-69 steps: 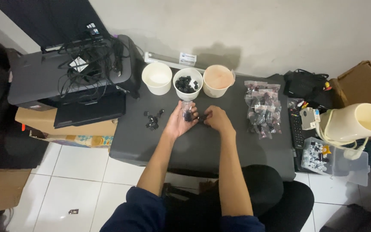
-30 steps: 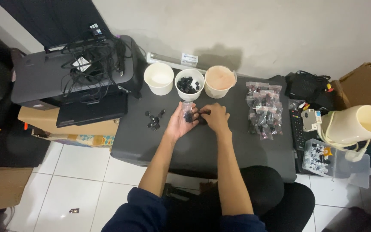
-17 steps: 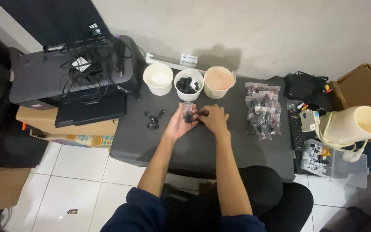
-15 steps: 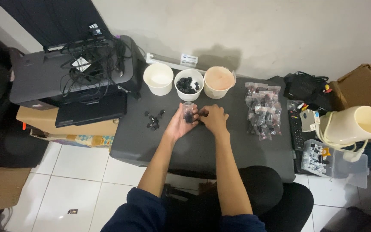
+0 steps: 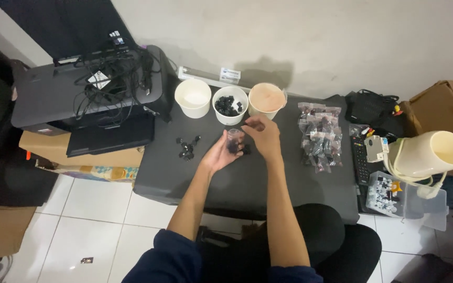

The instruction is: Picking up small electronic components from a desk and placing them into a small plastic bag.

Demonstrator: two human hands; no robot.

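My left hand (image 5: 218, 154) holds a small clear plastic bag (image 5: 233, 139) with dark pieces in it, above the dark grey table (image 5: 247, 183). My right hand (image 5: 262, 135) pinches the bag's top edge from the right. Just beyond the hands stand three paper cups: an empty white one (image 5: 193, 97), a middle one full of small black parts (image 5: 229, 105), and a peach-coloured one (image 5: 267, 99). A few loose black parts (image 5: 186, 148) lie on the table to the left of my left hand.
Several small clear bags of parts (image 5: 318, 136) are piled to the right. A black printer with tangled cables (image 5: 87, 91) sits at the left. A cream desk lamp (image 5: 425, 154), a remote (image 5: 360, 160) and a clear parts box (image 5: 389, 191) lie at the right.
Both hands stay together over the small bag; the fingers have shifted only slightly. The cups and loose parts have not moved.
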